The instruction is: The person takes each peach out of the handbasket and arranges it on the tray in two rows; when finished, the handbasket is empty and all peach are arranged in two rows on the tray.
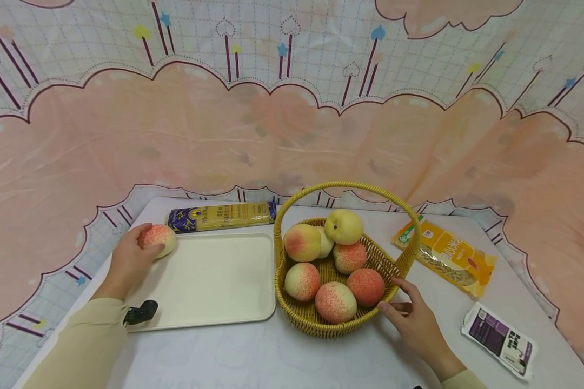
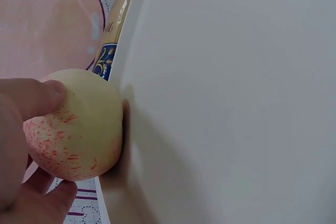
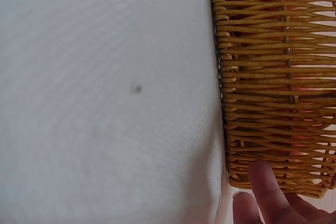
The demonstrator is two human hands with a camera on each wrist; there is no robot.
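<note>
My left hand [image 1: 132,258] holds a pale peach with red speckles [image 1: 158,240] between thumb and fingers at the back left corner of a cream tray [image 1: 219,281]. In the left wrist view this peach [image 2: 79,129] is at the tray's edge; whether it rests there I cannot tell. A yellow wicker basket [image 1: 297,319] with a tall hoop handle stands right of the tray, with several peaches [image 1: 336,302] inside. Against its right side rest the thumb and fingers of my right hand [image 1: 416,319]. The right wrist view shows a fingertip [image 3: 262,174] touching the woven wall [image 3: 273,77].
A blue and gold noodle packet [image 1: 224,215] lies behind the tray. To the basket's right are an orange food bag [image 1: 455,256] and a white and purple sachet [image 1: 498,340]. A patterned cloth [image 1: 224,135] hangs behind the white table [image 1: 272,356].
</note>
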